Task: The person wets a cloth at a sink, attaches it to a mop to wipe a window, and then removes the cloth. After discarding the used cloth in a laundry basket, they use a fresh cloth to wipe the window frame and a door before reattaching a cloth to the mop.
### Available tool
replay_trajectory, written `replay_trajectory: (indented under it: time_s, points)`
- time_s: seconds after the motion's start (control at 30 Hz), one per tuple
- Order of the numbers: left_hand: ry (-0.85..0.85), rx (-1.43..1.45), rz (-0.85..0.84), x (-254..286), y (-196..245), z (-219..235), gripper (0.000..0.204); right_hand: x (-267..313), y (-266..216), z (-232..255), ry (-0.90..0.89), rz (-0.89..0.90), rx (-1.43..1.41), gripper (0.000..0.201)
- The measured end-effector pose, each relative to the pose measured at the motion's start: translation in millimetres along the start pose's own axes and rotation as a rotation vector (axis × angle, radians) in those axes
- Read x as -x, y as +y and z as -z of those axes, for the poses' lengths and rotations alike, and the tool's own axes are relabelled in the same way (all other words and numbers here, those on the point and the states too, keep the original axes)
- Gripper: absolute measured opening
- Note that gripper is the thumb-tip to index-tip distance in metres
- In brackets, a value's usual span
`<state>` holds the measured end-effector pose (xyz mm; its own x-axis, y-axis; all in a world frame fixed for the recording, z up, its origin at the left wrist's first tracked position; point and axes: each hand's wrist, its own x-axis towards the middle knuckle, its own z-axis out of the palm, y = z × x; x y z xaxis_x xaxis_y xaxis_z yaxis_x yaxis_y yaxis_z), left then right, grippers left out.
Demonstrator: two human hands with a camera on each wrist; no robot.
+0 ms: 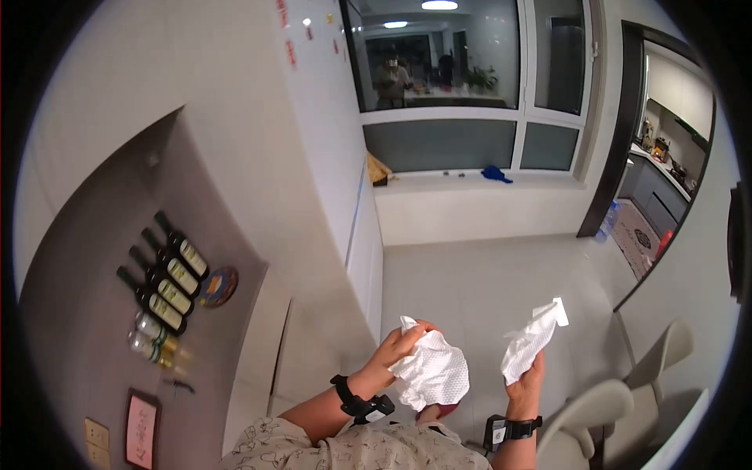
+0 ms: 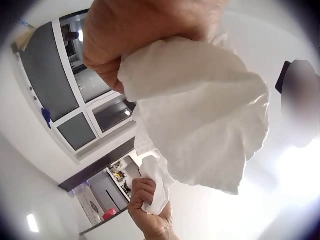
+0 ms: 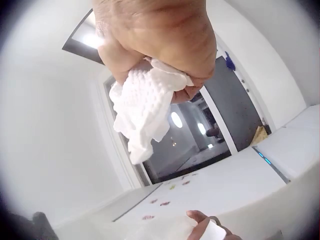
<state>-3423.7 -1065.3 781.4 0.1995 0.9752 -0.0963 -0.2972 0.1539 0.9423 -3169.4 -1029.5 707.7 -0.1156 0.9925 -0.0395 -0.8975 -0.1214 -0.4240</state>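
A crumpled white paper towel (image 1: 435, 372) with a dimpled texture hangs from my left hand (image 1: 394, 354), which pinches its upper edge between thumb and fingers. Seen in the left wrist view, this towel (image 2: 205, 115) spreads out wide below the fingers. My right hand (image 1: 528, 377) grips a second white paper towel (image 1: 526, 348), bunched at the palm, with its top end sticking up and away. In the right wrist view the bunched towel (image 3: 145, 100) dangles from the curled fingers. Both hands are held in front of the body, apart from each other.
Dark bottles (image 1: 176, 270) and a round blue tin (image 1: 218, 287) stand in the cabinet niche on the left. Beige chairs (image 1: 591, 411) are close by on the right. Ahead are a window sill with a blue cloth (image 1: 496, 175) and a kitchen doorway.
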Motion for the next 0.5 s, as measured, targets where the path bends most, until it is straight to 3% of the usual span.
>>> replay_trajectory:
  time_s: [0.1, 0.2, 0.27, 0.4, 0.47, 0.5]
  points:
    - [0.018, 0.052, 0.017, -81, 10, -4, 0.036, -78, -36, 7, 0.022, 0.067, 0.088, 0.038]
    - [0.067, 0.119, -0.004, -163, 32, -18, 0.036, -139, -79, -28, -0.006, 0.162, 0.281, 0.039]
    - [0.146, 0.168, 0.041, -215, 43, -27, 0.037, -177, -107, -17, 0.029, 0.170, 0.340, 0.042]
    - [0.043, 0.172, 0.027, -329, 24, -18, 0.040, -246, -158, 23, 0.145, 0.221, 0.399, 0.043]
    - [0.038, 0.176, 0.099, -385, 24, -20, 0.038, -277, -186, 48, 0.211, 0.220, 0.298, 0.039]
    - [0.017, -0.189, -0.023, -415, 24, -12, 0.036, -293, -199, 51, 0.270, 0.251, 0.323, 0.039]
